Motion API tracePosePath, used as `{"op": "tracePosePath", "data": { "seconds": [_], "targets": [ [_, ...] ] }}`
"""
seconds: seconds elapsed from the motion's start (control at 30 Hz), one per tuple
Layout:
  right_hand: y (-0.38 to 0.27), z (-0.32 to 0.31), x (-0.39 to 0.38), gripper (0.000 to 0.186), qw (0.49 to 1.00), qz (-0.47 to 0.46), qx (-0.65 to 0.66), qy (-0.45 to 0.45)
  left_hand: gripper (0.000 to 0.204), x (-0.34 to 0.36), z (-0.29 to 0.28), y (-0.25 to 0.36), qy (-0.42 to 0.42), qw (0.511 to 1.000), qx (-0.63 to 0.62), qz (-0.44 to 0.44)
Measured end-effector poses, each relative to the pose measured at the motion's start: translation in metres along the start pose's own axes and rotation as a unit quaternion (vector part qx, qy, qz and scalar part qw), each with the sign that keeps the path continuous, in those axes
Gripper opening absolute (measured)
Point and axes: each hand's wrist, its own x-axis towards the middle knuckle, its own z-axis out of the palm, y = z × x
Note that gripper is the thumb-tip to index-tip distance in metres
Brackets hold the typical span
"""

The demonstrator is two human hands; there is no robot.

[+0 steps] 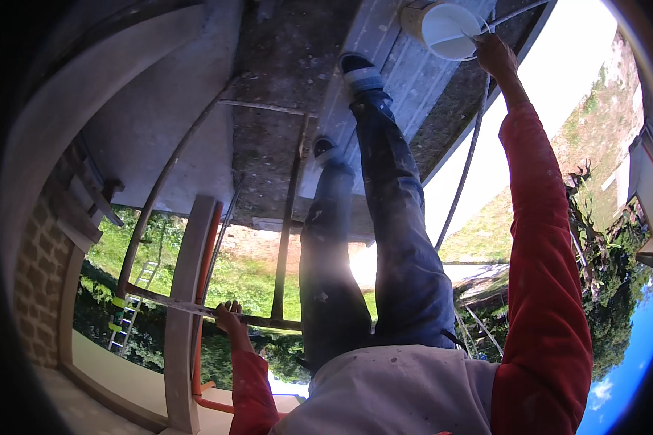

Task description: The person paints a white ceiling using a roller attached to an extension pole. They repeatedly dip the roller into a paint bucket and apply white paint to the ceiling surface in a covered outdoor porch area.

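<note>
My right hand [496,55], arm stretched far out, is closed at the rim of a white bucket [419,20], apparently on its thin wire handle. The bucket's mouth faces me and shows a pale inside; small details at my fingertips are hard to make out. My left hand [230,317] is wrapped around a paint-spattered metal scaffold rail [261,322], beside an upright post [183,326]. Both arms wear red sleeves. Under my feet lie long grey metal planks [406,94], spotted with splashes.
A curved scaffold tube [168,163] and a crossbar [289,217] frame my left side. Another slanting tube [466,167] runs beside my right leg. An orange pipe [209,261] follows the post. A ladder [133,308] stands beyond, near greenery. A stone wall [38,290] is at far left.
</note>
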Motion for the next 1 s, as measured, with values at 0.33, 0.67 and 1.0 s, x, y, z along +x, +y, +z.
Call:
{"op": "tracePosePath", "data": {
  "seconds": [0.33, 0.67, 1.0],
  "targets": [
    [-0.003, -0.044, -0.065, 0.038, 0.999, 0.031, -0.017, 0.0, 0.047, -0.009, -0.005, -0.007, 0.008, 1.0, 0.007, 0.005],
    [-0.004, -0.004, -0.002, 0.038, 1.0, 0.016, 0.015, -0.004, 0.046, -0.005, 0.0, -0.002, -0.011, 0.999, 0.003, 0.035],
    [0.0, 0.015, -0.003, 0.038, 0.999, 0.017, 0.027, 0.033, 0.048, -0.004, 0.004, -0.001, -0.019, 0.999, 0.002, 0.04]
  ]
}}
